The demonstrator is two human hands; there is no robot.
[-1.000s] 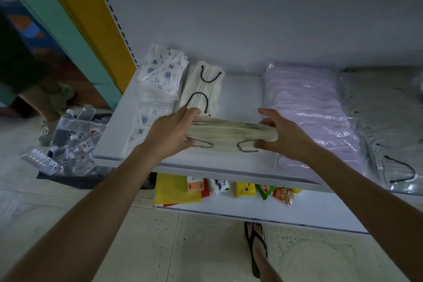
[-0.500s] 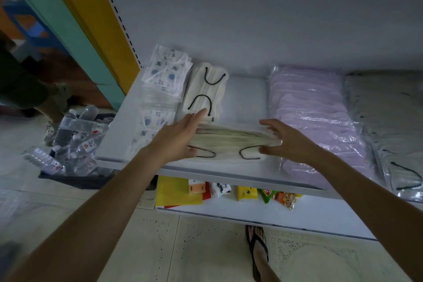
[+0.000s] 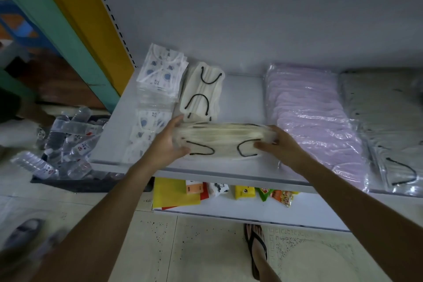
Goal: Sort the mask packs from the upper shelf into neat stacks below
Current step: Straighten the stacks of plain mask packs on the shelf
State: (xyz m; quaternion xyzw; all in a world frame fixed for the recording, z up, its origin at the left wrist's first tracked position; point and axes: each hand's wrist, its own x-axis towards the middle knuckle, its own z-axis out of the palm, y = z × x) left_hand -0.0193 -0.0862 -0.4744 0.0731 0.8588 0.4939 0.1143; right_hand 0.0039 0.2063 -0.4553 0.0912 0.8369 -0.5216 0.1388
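Observation:
A stack of cream mask packs (image 3: 223,138) with black ear loops lies crosswise on the white shelf (image 3: 242,89), near its front edge. My left hand (image 3: 168,144) grips the stack's left end, thumb at the front and fingers over the top. My right hand (image 3: 280,147) grips the right end the same way. Behind the stack, another cream mask pile (image 3: 202,91) lies lengthwise. Printed white mask packs (image 3: 160,80) sit at the shelf's left.
Lilac mask packs (image 3: 311,117) in clear plastic fill the shelf to the right, then grey packs (image 3: 386,126). Snack packets (image 3: 281,197) and a yellow pack (image 3: 174,192) lie on the lower shelf. A crate of water bottles (image 3: 66,142) stands on the floor at left. My sandalled foot (image 3: 256,247) is below.
The cream stack has come down from slightly above the shelf and now lies flat on it. Both hands stayed at its ends and closed in on them.

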